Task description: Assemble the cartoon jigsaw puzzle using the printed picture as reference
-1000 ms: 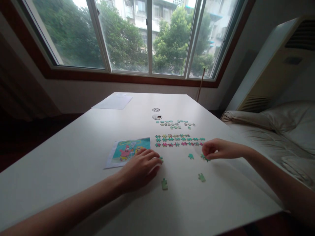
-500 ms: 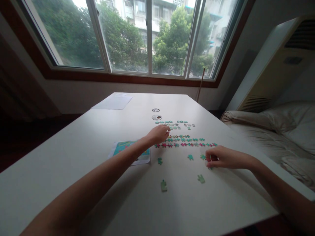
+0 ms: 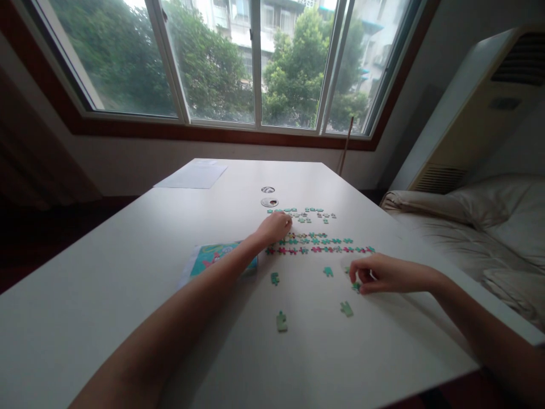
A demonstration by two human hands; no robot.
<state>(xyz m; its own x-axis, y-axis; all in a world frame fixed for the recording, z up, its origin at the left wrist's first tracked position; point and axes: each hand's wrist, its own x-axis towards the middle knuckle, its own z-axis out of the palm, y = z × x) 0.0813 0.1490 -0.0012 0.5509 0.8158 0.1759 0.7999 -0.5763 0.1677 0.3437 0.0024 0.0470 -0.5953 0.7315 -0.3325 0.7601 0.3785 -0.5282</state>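
Observation:
Rows of small green and pink puzzle pieces (image 3: 327, 249) lie across the white table (image 3: 230, 352). My left hand (image 3: 276, 227) rests at the left end of the upper rows, its fingers curled together; whatever they hold is hidden. Lower right, my right hand (image 3: 377, 274) pinches a green puzzle piece (image 3: 356, 287) at the tabletop between thumb and fingertips. Loose pieces lie nearby: a pale green piece (image 3: 346, 309), a green piece (image 3: 327, 272), a darker piece (image 3: 275, 279) and another pale piece (image 3: 281, 321).
A colourful picture sheet (image 3: 217, 258) lies partly under my left forearm. Two round discs (image 3: 269, 202) sit beyond the rows, and a white paper (image 3: 191, 175) is at the far left. A sofa (image 3: 451, 227) stands right of the table, a window (image 3: 221, 74) behind.
My right hand has shifted slightly left, and the piece at its fingertips shows more. My left hand has moved a little left and up. The view has tilted slightly.

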